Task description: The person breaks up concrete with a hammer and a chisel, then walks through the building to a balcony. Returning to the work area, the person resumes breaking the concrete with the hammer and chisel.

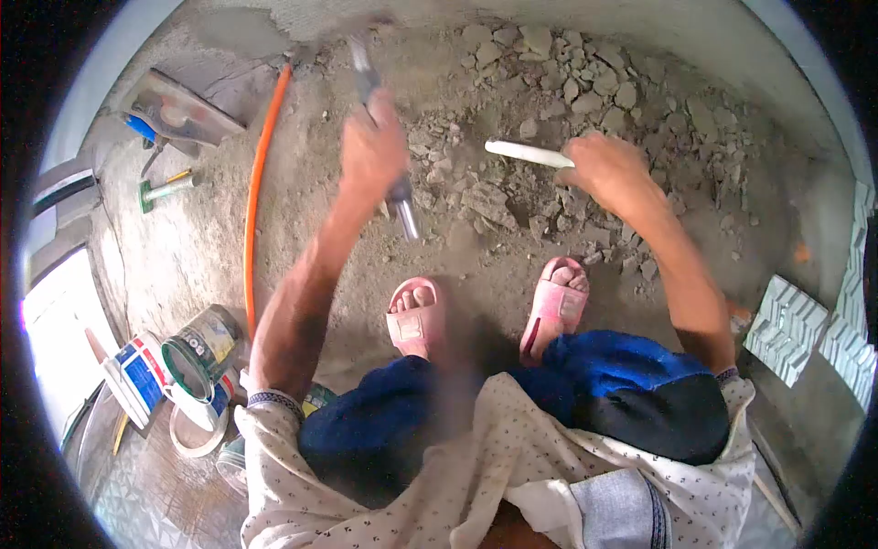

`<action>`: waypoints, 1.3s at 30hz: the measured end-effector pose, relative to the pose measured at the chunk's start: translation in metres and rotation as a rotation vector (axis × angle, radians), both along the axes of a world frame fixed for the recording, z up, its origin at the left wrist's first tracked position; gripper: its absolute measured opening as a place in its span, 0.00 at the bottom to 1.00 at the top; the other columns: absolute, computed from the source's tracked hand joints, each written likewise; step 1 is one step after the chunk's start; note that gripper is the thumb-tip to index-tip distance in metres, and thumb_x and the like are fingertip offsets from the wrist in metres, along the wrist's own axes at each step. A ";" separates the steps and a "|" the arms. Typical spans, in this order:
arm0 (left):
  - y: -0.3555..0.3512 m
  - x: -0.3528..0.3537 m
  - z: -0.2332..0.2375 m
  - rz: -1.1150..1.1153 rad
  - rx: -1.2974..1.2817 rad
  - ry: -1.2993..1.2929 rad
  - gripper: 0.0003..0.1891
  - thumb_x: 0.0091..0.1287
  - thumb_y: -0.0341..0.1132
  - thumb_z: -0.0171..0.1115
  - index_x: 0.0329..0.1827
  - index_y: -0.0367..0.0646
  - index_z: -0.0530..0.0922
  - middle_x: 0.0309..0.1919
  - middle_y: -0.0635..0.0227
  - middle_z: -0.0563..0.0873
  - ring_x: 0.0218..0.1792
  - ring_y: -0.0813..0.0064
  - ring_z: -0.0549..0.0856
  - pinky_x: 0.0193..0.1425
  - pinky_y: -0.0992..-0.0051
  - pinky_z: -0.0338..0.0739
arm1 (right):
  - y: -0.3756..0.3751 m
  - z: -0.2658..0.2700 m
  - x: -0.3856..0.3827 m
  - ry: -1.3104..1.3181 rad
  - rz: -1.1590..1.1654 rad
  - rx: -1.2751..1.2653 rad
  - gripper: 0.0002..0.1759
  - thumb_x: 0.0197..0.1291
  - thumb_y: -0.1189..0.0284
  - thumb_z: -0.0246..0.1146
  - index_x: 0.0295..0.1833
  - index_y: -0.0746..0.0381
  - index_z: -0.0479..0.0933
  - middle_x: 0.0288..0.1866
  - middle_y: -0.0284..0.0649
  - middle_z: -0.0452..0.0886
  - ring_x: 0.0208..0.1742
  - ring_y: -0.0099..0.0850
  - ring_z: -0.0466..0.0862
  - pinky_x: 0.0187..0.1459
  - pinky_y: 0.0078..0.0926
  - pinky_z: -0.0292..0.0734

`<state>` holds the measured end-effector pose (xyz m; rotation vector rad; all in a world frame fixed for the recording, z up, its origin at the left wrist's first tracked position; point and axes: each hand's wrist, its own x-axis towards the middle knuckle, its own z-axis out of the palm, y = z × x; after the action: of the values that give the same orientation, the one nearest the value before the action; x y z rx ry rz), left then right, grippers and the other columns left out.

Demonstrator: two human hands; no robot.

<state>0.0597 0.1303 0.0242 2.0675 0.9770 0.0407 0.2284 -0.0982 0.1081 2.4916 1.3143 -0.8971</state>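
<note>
My left hand (373,146) is closed around the dark grip of a hammer (363,62). Its metal shaft points away from me, the far end is blurred, and a shiny butt end sticks out below my fist. In my right hand (608,169), the fingers are wrapped round a white rod (526,154) with a rounded tip, which points left above the floor; the part inside my fist is hidden. Under and beyond both hands lies broken rubble (585,82), heaped towards the far wall. My feet in pink slippers (416,316) are planted on the dusty floor.
An orange pipe (263,183) runs along the floor at left. Beyond it lie a flat board (210,119), a blue-handled tool (140,126) and a green-and-white tool (165,190). Paint buckets (206,343) stand at lower left. White ridged tiles (786,329) rest at right.
</note>
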 end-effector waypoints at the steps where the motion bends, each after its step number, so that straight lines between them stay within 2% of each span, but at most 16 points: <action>1: -0.002 -0.001 0.001 -0.063 -0.012 0.046 0.24 0.71 0.48 0.46 0.34 0.32 0.77 0.21 0.50 0.80 0.26 0.60 0.84 0.31 0.57 0.75 | 0.001 0.000 0.002 -0.016 0.018 0.036 0.16 0.51 0.59 0.68 0.36 0.62 0.80 0.33 0.48 0.80 0.40 0.48 0.81 0.41 0.44 0.76; 5: -0.011 -0.009 0.058 -0.381 -0.315 0.404 0.27 0.70 0.51 0.47 0.32 0.30 0.76 0.18 0.57 0.78 0.23 0.65 0.81 0.29 0.62 0.75 | 0.001 -0.008 0.008 -0.045 0.091 0.134 0.16 0.51 0.60 0.68 0.34 0.63 0.79 0.31 0.48 0.79 0.39 0.48 0.81 0.39 0.45 0.76; 9: 0.014 0.006 0.048 -0.110 -0.238 0.281 0.16 0.66 0.41 0.53 0.41 0.32 0.76 0.24 0.60 0.80 0.27 0.66 0.83 0.29 0.65 0.74 | -0.007 -0.015 0.007 -0.081 0.129 0.246 0.16 0.50 0.60 0.69 0.33 0.63 0.79 0.31 0.48 0.80 0.37 0.48 0.81 0.38 0.44 0.76; 11: 0.014 0.014 0.058 0.244 -0.296 0.010 0.19 0.69 0.44 0.50 0.40 0.34 0.77 0.22 0.61 0.80 0.25 0.66 0.82 0.29 0.65 0.74 | -0.001 -0.006 0.006 -0.057 0.088 0.137 0.17 0.49 0.60 0.69 0.33 0.63 0.80 0.32 0.49 0.80 0.38 0.48 0.81 0.39 0.44 0.76; 14: 0.003 -0.014 -0.009 -0.116 -0.063 0.074 0.28 0.70 0.53 0.47 0.38 0.31 0.78 0.21 0.52 0.80 0.25 0.58 0.83 0.32 0.61 0.76 | 0.006 -0.001 0.005 -0.053 0.067 0.089 0.17 0.48 0.60 0.70 0.33 0.64 0.80 0.32 0.49 0.81 0.38 0.48 0.82 0.39 0.44 0.76; 17: -0.024 -0.014 0.037 -0.536 -0.215 0.390 0.31 0.70 0.56 0.47 0.39 0.30 0.78 0.22 0.46 0.81 0.27 0.53 0.84 0.34 0.59 0.77 | 0.006 -0.002 0.005 -0.042 0.075 0.112 0.16 0.48 0.61 0.70 0.33 0.63 0.80 0.32 0.49 0.81 0.37 0.48 0.82 0.38 0.44 0.77; 18: -0.017 -0.018 0.021 -0.295 -0.305 0.462 0.22 0.71 0.50 0.48 0.33 0.37 0.75 0.14 0.63 0.75 0.16 0.68 0.78 0.25 0.65 0.72 | 0.005 -0.003 0.004 -0.031 0.080 0.130 0.16 0.48 0.61 0.70 0.33 0.63 0.80 0.32 0.50 0.81 0.37 0.49 0.82 0.37 0.45 0.77; 21: 0.017 -0.011 0.007 -0.219 -0.258 0.328 0.22 0.71 0.50 0.46 0.33 0.37 0.75 0.15 0.63 0.76 0.17 0.69 0.78 0.24 0.66 0.72 | 0.000 -0.005 0.003 -0.049 0.089 0.139 0.16 0.48 0.62 0.70 0.33 0.64 0.80 0.32 0.50 0.81 0.38 0.49 0.82 0.37 0.44 0.77; 24: 0.012 0.009 0.046 0.198 -0.444 -0.053 0.21 0.72 0.48 0.46 0.34 0.37 0.74 0.16 0.65 0.76 0.17 0.70 0.78 0.24 0.68 0.73 | -0.005 -0.009 0.003 -0.075 0.093 0.178 0.16 0.48 0.62 0.70 0.32 0.64 0.80 0.31 0.50 0.81 0.37 0.49 0.82 0.37 0.45 0.77; 27: -0.012 -0.004 0.011 0.038 -0.171 0.143 0.23 0.71 0.46 0.47 0.34 0.32 0.79 0.16 0.54 0.78 0.21 0.59 0.82 0.26 0.63 0.75 | -0.001 -0.005 0.002 -0.092 0.111 0.175 0.15 0.48 0.62 0.70 0.32 0.64 0.80 0.31 0.50 0.81 0.36 0.49 0.82 0.37 0.45 0.77; 29: -0.002 -0.023 -0.021 -0.637 0.156 -0.016 0.20 0.71 0.44 0.47 0.42 0.32 0.77 0.19 0.58 0.79 0.20 0.62 0.80 0.25 0.66 0.75 | 0.005 -0.003 0.006 -0.057 0.102 0.124 0.15 0.48 0.63 0.70 0.32 0.64 0.81 0.31 0.50 0.81 0.36 0.49 0.83 0.37 0.44 0.78; 31: -0.014 -0.010 0.053 -0.504 -0.291 0.343 0.19 0.71 0.44 0.48 0.44 0.34 0.77 0.20 0.62 0.79 0.19 0.66 0.79 0.24 0.69 0.74 | 0.011 -0.005 0.009 -0.044 0.131 0.109 0.14 0.48 0.63 0.69 0.32 0.64 0.81 0.31 0.50 0.81 0.36 0.49 0.83 0.37 0.44 0.78; 33: 0.006 -0.018 0.015 -0.214 -0.494 0.009 0.18 0.70 0.45 0.49 0.42 0.37 0.78 0.19 0.66 0.76 0.20 0.76 0.78 0.24 0.72 0.72 | 0.008 -0.009 0.010 -0.068 0.164 0.131 0.15 0.48 0.63 0.69 0.32 0.64 0.82 0.31 0.50 0.82 0.36 0.49 0.83 0.37 0.44 0.78; 35: 0.010 0.002 0.046 0.135 -0.493 0.087 0.18 0.70 0.46 0.49 0.41 0.39 0.79 0.18 0.67 0.76 0.21 0.79 0.77 0.23 0.74 0.71 | 0.005 -0.006 0.008 -0.044 0.151 0.132 0.14 0.48 0.63 0.70 0.32 0.64 0.82 0.31 0.50 0.82 0.36 0.48 0.83 0.37 0.43 0.78; 38: 0.001 0.009 0.047 0.311 -0.400 -0.131 0.20 0.70 0.47 0.49 0.36 0.35 0.78 0.17 0.65 0.76 0.20 0.76 0.78 0.25 0.71 0.72 | 0.010 -0.003 0.009 -0.048 0.127 0.088 0.14 0.48 0.63 0.70 0.33 0.64 0.82 0.31 0.49 0.82 0.36 0.48 0.83 0.37 0.43 0.78; 39: -0.002 0.000 0.027 0.028 -0.297 -0.072 0.21 0.70 0.47 0.49 0.35 0.34 0.78 0.17 0.64 0.77 0.20 0.74 0.78 0.25 0.70 0.72 | 0.012 -0.004 0.009 -0.051 0.120 0.061 0.14 0.49 0.62 0.69 0.33 0.63 0.82 0.32 0.49 0.82 0.36 0.48 0.83 0.37 0.43 0.78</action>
<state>0.0598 0.1282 0.0516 1.7694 0.9094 -0.0149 0.2375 -0.0862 0.1042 2.4320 1.4775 -0.7730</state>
